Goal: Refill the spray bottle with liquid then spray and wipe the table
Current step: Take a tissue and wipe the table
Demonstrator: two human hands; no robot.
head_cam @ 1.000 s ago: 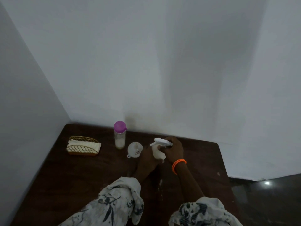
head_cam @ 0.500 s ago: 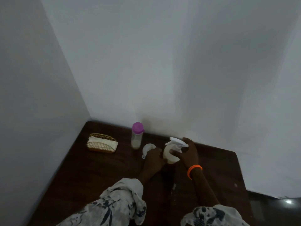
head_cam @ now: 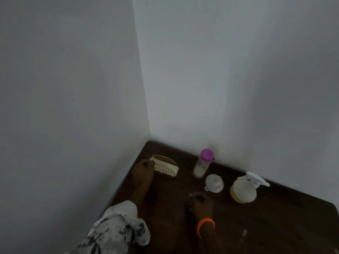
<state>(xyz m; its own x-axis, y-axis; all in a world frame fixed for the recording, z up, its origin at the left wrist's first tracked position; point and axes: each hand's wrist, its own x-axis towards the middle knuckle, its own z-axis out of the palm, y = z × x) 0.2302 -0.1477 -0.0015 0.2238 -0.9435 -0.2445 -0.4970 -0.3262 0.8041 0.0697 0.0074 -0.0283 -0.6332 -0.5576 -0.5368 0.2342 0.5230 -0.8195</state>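
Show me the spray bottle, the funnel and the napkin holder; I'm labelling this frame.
spray bottle (head_cam: 243, 191), head view, on its round yellowish body.
funnel (head_cam: 214, 182), head view, on its white bowl.
napkin holder (head_cam: 166, 168), head view, on its gold wire front.

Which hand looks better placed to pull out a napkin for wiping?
The left hand: its fingers already touch the napkin holder by the wall. The right hand sits curled farther away, near the funnel.

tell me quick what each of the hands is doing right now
Left hand: fingers pinched at the napkin in the gold wire holder; a firm grip cannot be told.
Right hand: loosely curled over the table, holding nothing.
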